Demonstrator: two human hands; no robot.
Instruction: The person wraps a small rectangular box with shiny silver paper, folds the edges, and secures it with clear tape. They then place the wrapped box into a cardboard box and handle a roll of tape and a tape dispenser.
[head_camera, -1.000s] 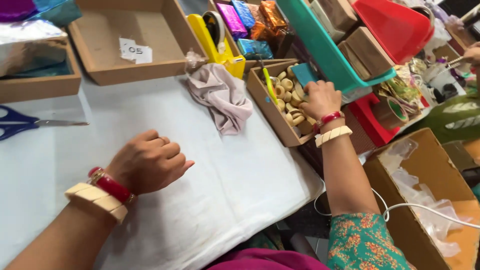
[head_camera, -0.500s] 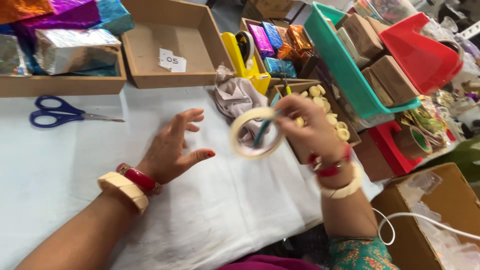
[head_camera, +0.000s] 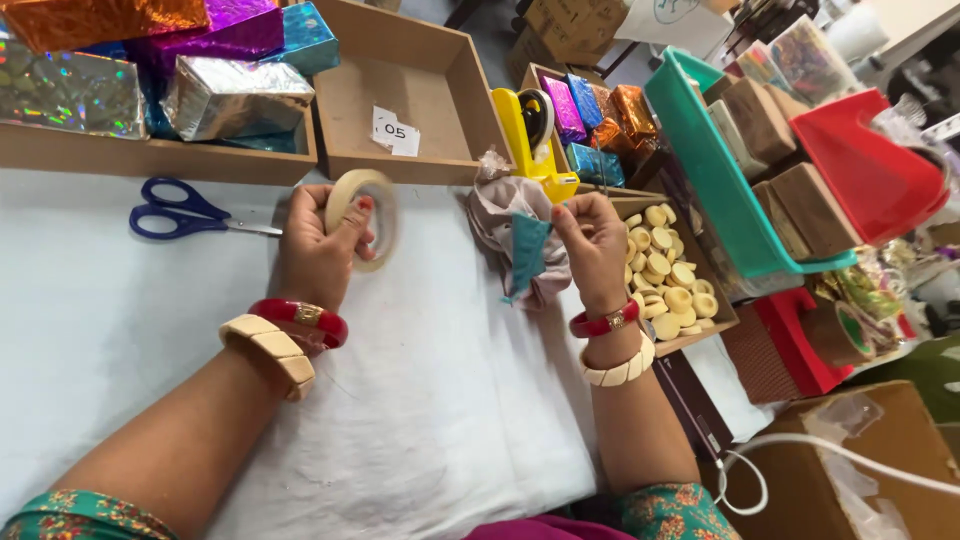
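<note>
My left hand (head_camera: 318, 250) grips a cream roll of tape (head_camera: 365, 215), held upright above the white cloth-covered table (head_camera: 440, 400). My right hand (head_camera: 592, 245) pinches a small teal piece of material (head_camera: 525, 255) that hangs from its fingers, in front of a crumpled grey cloth (head_camera: 505, 215). Both wrists wear red and cream bangles. Just right of the right hand stands a wooden tray (head_camera: 705, 325) filled with several small cream discs (head_camera: 670, 275).
Blue-handled scissors (head_camera: 185, 212) lie left of the left hand. Behind are wooden trays, one holding foil-wrapped boxes (head_camera: 200, 95), one with a paper tag (head_camera: 395, 132). A yellow tape dispenser (head_camera: 535, 140), a teal bin (head_camera: 720, 170) and a red bin (head_camera: 870, 165) stand at the right.
The tape roll has passed from my right hand to my left hand, which lifted off the table. My right hand now holds a teal piece of material.
</note>
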